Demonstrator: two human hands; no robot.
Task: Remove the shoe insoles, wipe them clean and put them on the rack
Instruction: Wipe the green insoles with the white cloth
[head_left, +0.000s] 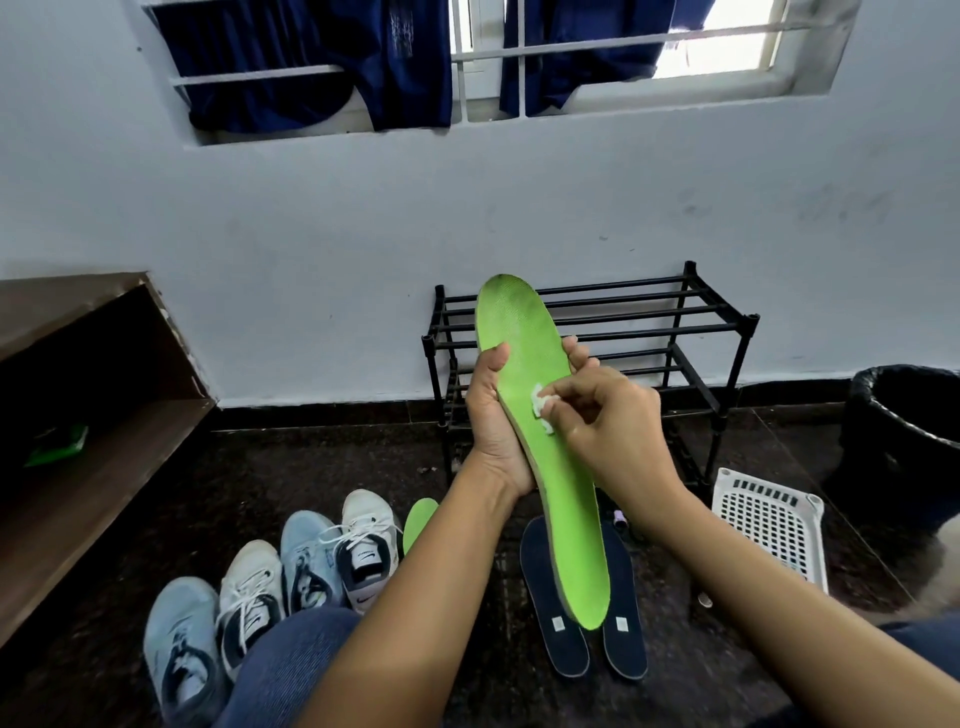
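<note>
Green insole (550, 467) wiped in front of the black rack (749, 322)
Fingers of the left hand (496, 415) curl round the raised insole; right hand (610, 423) fingers pinch a white wipe (540, 402) against it.

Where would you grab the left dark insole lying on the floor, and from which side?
Probably its near end, pinched at the edge from above. The dark insole lies flat on the floor, and its far end is partly hidden by the green insole that the left hand holds.
</note>
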